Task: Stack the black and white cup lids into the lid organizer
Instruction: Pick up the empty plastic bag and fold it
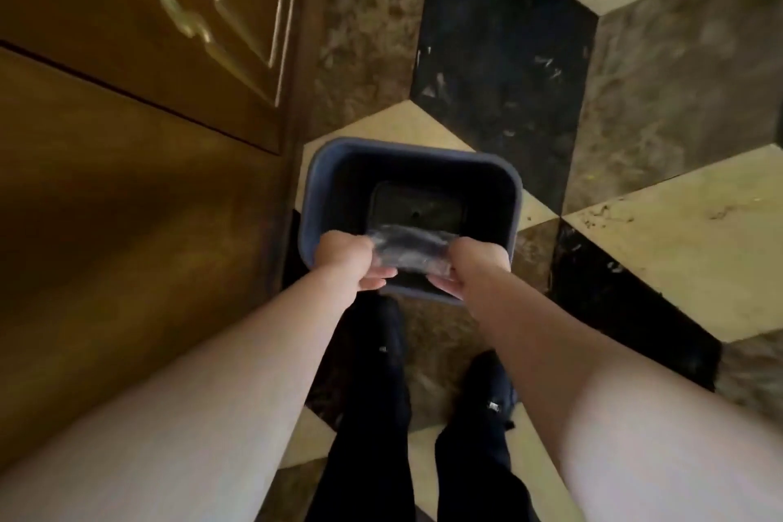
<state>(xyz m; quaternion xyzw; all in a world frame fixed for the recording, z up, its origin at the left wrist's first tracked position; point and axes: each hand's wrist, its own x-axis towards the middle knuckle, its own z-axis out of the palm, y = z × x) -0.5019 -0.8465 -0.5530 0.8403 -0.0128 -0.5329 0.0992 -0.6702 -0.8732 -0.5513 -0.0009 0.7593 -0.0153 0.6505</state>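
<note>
I look straight down at a dark blue rectangular bin (pixel 508 199) standing on the floor. Over its near edge both hands hold a crumpled piece of clear plastic wrap (pixel 409 248) stretched between them. My left hand (pixel 351 261) grips its left end and my right hand (pixel 470 265) grips its right end, fingers curled round the plastic. The inside of the bin looks dark and I see nothing lying in it. No cup lids and no lid organizer are in view.
A brown wooden cabinet with a gold-trimmed door (pixel 140 68) fills the left side, close to the bin. The floor (pixel 661 250) is patterned in cream, black and brown marble tiles. My legs in black trousers (pixel 373 415) stand just below the bin.
</note>
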